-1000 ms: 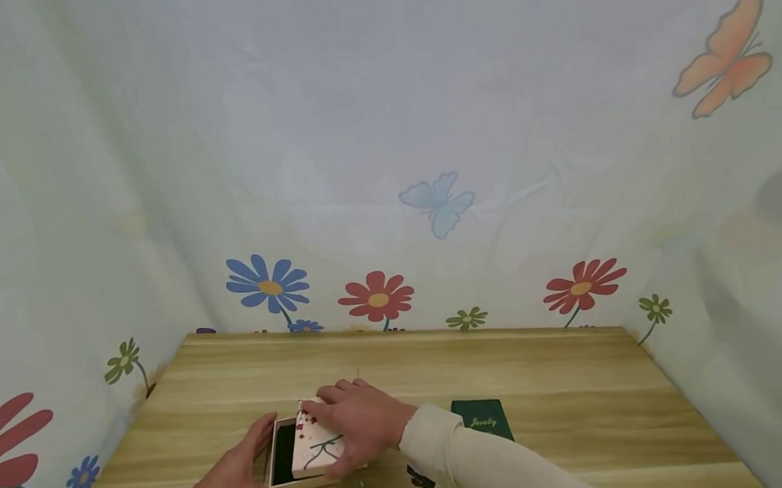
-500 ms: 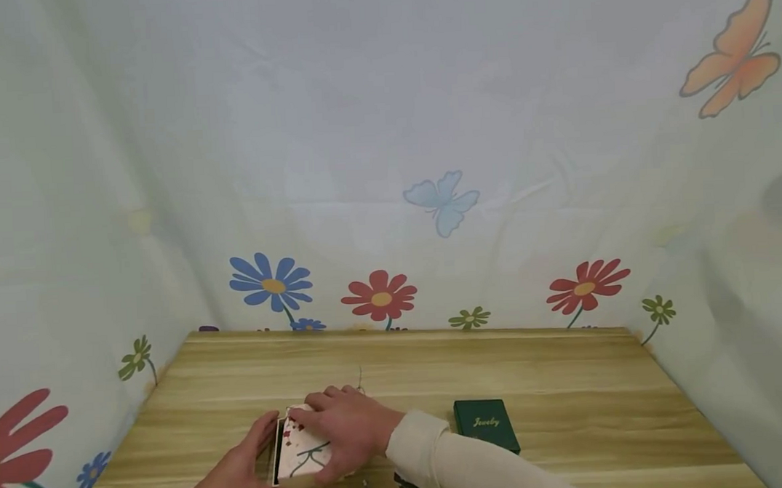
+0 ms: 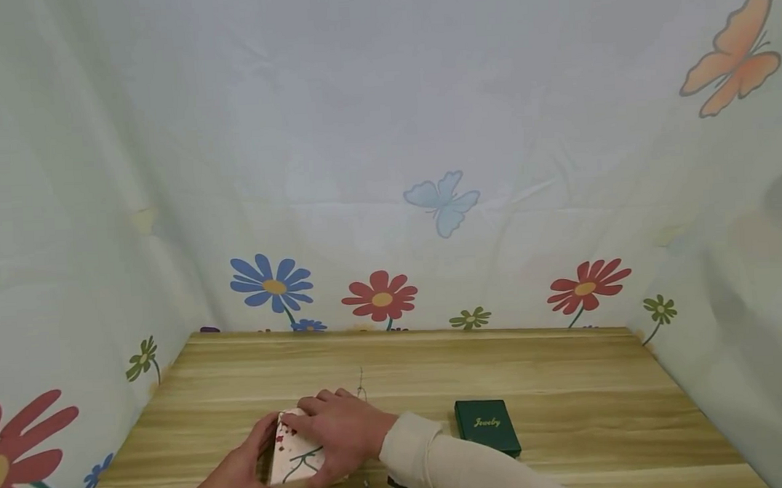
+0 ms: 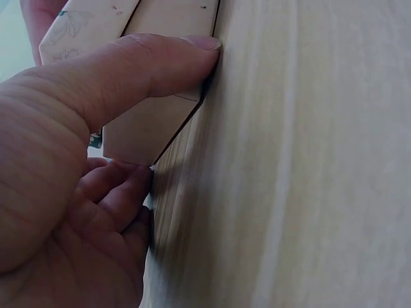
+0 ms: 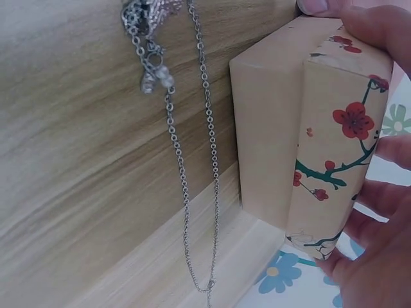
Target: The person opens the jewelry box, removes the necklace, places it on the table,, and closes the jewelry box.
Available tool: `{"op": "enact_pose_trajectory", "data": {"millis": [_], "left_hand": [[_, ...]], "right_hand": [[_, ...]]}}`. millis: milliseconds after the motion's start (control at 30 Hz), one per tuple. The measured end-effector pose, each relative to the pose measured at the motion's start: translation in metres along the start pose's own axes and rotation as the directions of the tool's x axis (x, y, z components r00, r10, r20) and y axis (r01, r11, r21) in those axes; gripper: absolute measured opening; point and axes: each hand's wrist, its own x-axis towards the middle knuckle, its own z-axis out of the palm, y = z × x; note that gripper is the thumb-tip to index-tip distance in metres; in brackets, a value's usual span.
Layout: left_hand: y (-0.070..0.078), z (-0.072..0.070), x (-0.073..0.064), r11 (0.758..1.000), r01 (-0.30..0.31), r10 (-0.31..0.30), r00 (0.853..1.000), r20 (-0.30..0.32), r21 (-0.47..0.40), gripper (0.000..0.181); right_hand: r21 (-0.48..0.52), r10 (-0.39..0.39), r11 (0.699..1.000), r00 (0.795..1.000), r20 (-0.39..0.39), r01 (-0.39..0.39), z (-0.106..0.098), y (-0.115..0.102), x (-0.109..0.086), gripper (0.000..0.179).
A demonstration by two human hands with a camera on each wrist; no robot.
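Between the right hand (image 3: 347, 429), gripping its lid (image 5: 340, 154), and left hand (image 3: 237, 473), gripping its base (image 5: 266, 128), the floral box (image 3: 291, 463) hid its contents.

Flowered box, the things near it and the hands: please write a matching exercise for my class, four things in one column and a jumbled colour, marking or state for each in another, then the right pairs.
Column one
1. Green box
2. Lid
3. Necklace
4. Left hand

Column two
A. Printed with red blossoms
B. Gripping the base
C. Marked "Jewelry" in gold letters
D. Silver-coloured and made of links

Right pairs
1-C, 2-A, 3-D, 4-B
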Motion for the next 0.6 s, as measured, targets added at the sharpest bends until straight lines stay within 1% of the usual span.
{"op": "enact_pose_trajectory", "data": {"millis": [67,167,300,433,600], "left_hand": [[-0.0006,-0.0003,-0.0005,1.000,-0.023,0.023,1.000,0.007,-0.003,0.120],[-0.0020,-0.0005,-0.0008,0.999,-0.034,0.034,0.999,0.012,-0.002,0.118],[-0.0032,-0.0001,-0.0005,1.000,-0.028,0.028,0.999,0.017,-0.003,0.119],[-0.0026,-0.0001,-0.0003,1.000,-0.031,0.031,0.999,0.022,-0.006,0.120],[-0.0001,-0.0019,-0.0002,1.000,0.010,-0.011,0.999,0.036,0.028,0.122]], "right_hand": [[0.015,0.011,1.000,1.000,0.006,-0.011,-0.0003,-0.0003,0.0003,0.095],[0.039,0.024,0.999,1.000,0.015,-0.024,-0.0003,-0.0011,0.0006,0.095],[0.093,0.032,0.995,0.999,0.033,-0.035,0.0015,-0.0013,0.0011,0.095],[0.124,0.034,0.992,0.998,0.044,-0.039,0.0048,-0.0011,0.0017,0.095],[0.119,0.026,0.992,0.999,0.043,-0.031,0.0071,-0.0010,0.0038,0.096]]}}
